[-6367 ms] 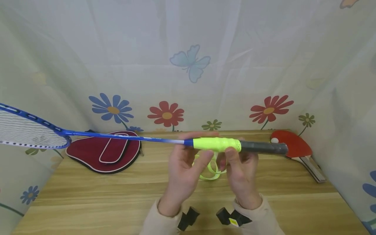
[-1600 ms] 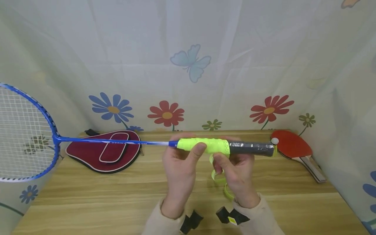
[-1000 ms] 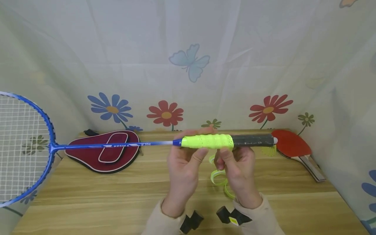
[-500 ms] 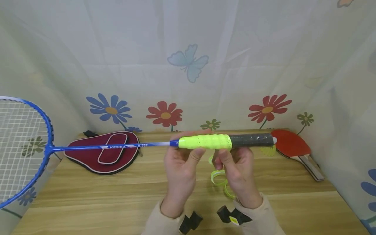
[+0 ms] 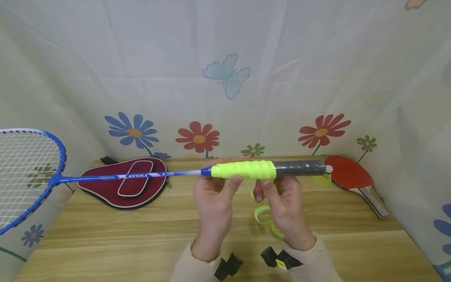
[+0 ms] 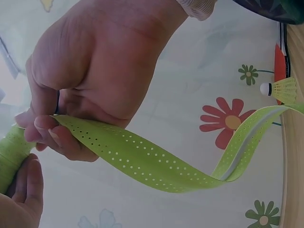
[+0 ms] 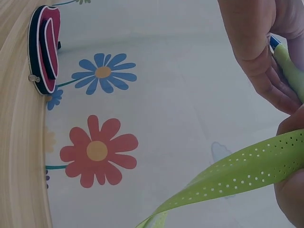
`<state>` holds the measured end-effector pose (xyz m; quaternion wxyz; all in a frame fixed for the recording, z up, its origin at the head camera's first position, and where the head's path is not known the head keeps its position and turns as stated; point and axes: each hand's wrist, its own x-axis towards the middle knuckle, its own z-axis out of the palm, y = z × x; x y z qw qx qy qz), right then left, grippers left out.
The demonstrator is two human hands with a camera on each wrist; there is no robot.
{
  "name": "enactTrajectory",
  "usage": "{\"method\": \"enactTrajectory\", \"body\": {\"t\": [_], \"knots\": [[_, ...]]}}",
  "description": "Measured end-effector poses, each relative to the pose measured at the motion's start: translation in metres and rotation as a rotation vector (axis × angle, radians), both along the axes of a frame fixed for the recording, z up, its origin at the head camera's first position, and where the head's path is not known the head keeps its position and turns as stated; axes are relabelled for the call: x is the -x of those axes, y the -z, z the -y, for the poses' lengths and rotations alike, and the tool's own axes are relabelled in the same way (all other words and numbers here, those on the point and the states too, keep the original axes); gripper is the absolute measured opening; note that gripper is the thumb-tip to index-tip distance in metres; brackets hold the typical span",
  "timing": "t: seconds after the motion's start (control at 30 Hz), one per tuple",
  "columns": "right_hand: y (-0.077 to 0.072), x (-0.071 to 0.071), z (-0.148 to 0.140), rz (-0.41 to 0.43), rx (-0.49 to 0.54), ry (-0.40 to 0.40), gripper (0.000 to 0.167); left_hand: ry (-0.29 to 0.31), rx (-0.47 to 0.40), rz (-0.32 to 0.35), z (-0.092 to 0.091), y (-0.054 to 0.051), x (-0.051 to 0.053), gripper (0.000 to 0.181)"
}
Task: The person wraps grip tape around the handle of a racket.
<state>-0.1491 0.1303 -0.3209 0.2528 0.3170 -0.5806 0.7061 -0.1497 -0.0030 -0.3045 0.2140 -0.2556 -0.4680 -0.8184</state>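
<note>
A blue badminton racket (image 5: 137, 176) is held level above the table. Neon yellow-green perforated tape (image 5: 243, 169) wraps the shaft side of its handle; the butt side (image 5: 299, 167) is dark grey. My left hand (image 5: 215, 203) grips the wrapped part, thumb in front, fingers behind. My right hand (image 5: 287, 207) has its thumb at the wrap's edge and pinches the loose tape, which hangs in curls (image 5: 262, 215) below. In the left wrist view the loose strip (image 6: 142, 156) runs twisted from the pinching fingers; the right wrist view shows this strip (image 7: 237, 171) too.
A dark red paddle case (image 5: 123, 188) lies on the wooden table (image 5: 141, 243) at the left. At the right back are a red table tennis paddle (image 5: 349, 172) and a yellow shuttlecock (image 5: 322, 180), partly behind the handle. A flowered curtain (image 5: 158, 78) stands behind.
Compared with several seconds ago, the racket sits further left and more of its head shows. Over the last half second it has shifted slightly left and its head has tilted; both hands keep their grip.
</note>
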Motion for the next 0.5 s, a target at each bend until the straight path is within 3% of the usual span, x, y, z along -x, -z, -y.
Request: {"method": "enactTrajectory", "body": {"t": [0.23, 0.5], "knots": [[0.0014, 0.0002, 0.0008, 0.008, 0.002, 0.035, 0.007, -0.035, -0.033, 0.078, -0.001, 0.0005, -0.0013, 0.029], [0.0005, -0.0001, 0.0031, 0.026, 0.092, -0.018, 0.04, -0.018, -0.074, 0.082, -0.0015, 0.0017, -0.0004, 0.03]]}}
